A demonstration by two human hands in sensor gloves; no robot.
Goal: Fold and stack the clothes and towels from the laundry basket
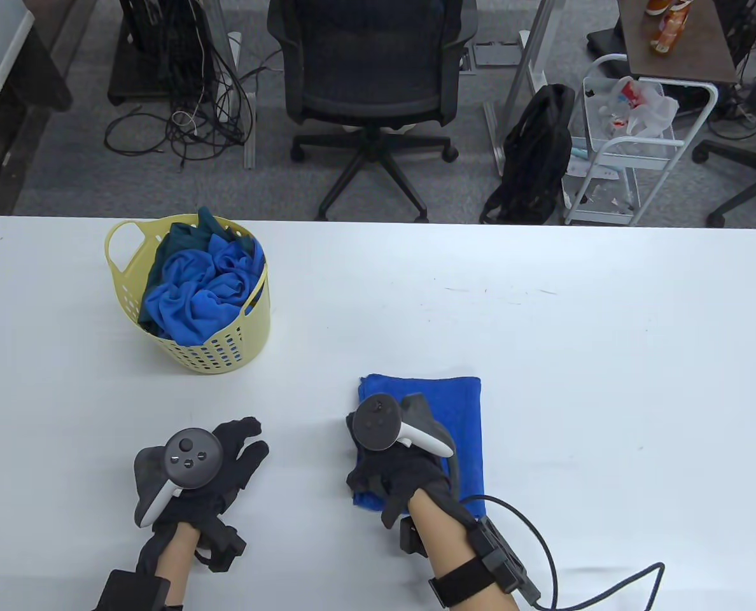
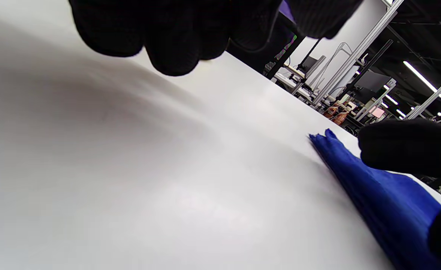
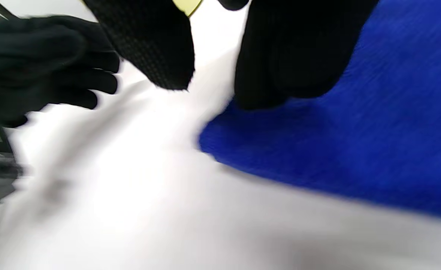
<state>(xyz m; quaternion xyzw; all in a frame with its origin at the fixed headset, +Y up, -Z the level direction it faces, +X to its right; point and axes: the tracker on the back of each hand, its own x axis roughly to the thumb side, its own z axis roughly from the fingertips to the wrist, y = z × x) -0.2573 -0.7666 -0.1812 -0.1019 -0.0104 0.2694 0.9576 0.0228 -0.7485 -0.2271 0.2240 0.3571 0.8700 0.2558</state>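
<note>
A folded blue towel lies flat on the white table, near the front. My right hand rests on the towel's left part, fingers spread. In the right wrist view its fingers touch the towel at its edge, with no cloth between thumb and fingers. My left hand is open and empty, low over the bare table left of the towel. The left wrist view shows its fingers above the table and the towel's edge. A yellow laundry basket at the back left holds crumpled blue and teal cloths.
The table's far edge runs behind the basket. Beyond it on the floor are an office chair, a black backpack and a white cart. A black cable trails from my right wrist.
</note>
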